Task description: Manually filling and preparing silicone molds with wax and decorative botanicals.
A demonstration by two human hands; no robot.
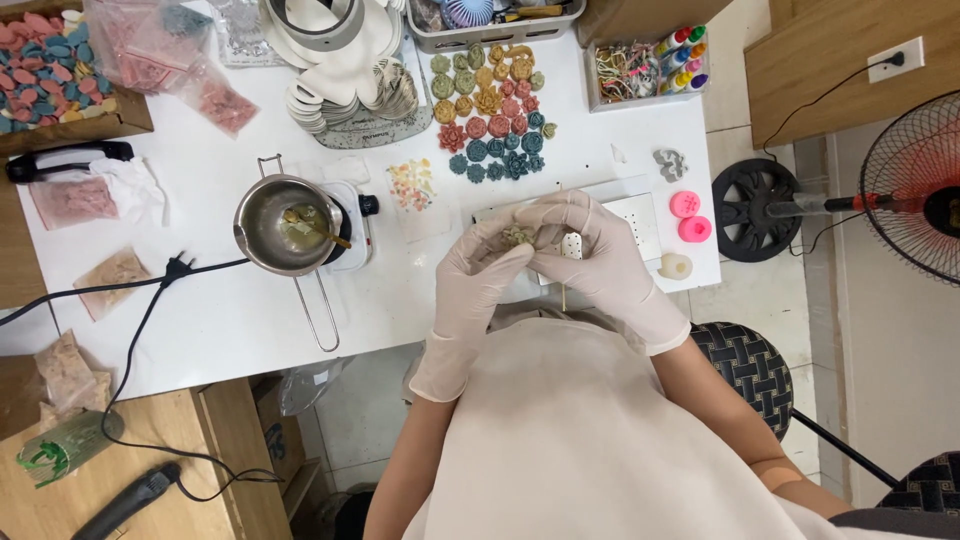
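Above the near edge of the white table (220,310), both hands in thin pale rubber gloves meet around a small greenish-beige flower-shaped piece (518,236). The left hand (478,280) closes its fingertips on the lower left side of the piece, and the right hand (600,258) closes thumb and fingers on its upper right side, so the piece sits exactly between the two grips, pinched from both sides. Only the top of the piece shows; the rest is hidden by the gloved fingers. A thin pale stick (564,296) goes down from under the hands; I cannot tell which hand holds it.

To the left of the hands, well apart, a small steel pot with a long wire handle (286,226) stands on a little white heater (352,232), with a small spoon inside. Behind the hands lie rows of flower-shaped pieces in green, pink, blue and ochre (492,110). To the right, near the table edge, are two bright pink round moulds (690,216) and one cream-coloured piece (675,266).
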